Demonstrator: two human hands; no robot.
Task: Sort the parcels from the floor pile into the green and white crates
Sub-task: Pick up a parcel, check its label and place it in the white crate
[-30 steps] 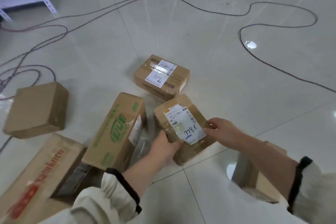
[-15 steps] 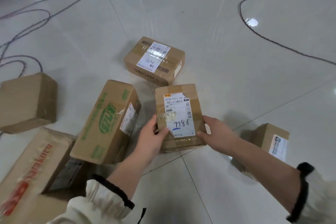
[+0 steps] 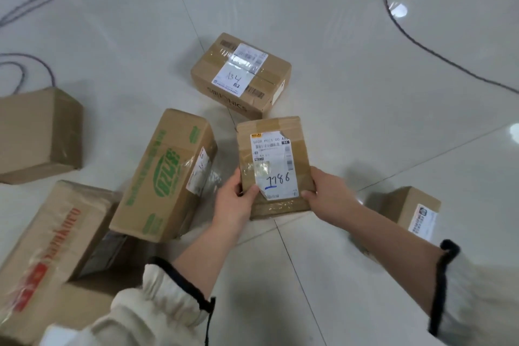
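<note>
A small brown parcel [image 3: 273, 163] with a white label marked 1186 is held above the floor, label side up. My left hand [image 3: 234, 201] grips its near left edge, thumb on the label. My right hand [image 3: 327, 194] grips its near right edge. Other parcels lie on the tiled floor: a box marked 134 [image 3: 241, 74] just beyond, a long box with green print [image 3: 165, 174] to the left, and a small box [image 3: 414, 212] at the right behind my right forearm. No crate is in view.
A plain brown box [image 3: 39, 135] lies at the far left and a box with red print [image 3: 53, 247] at the lower left. Dark cables [image 3: 438, 56] loop over the white floor at the back right and back left.
The held parcel has turned square to me and risen closer, with both hands shifted to its near corners. The view has tilted down, so the floor boxes appear larger.
</note>
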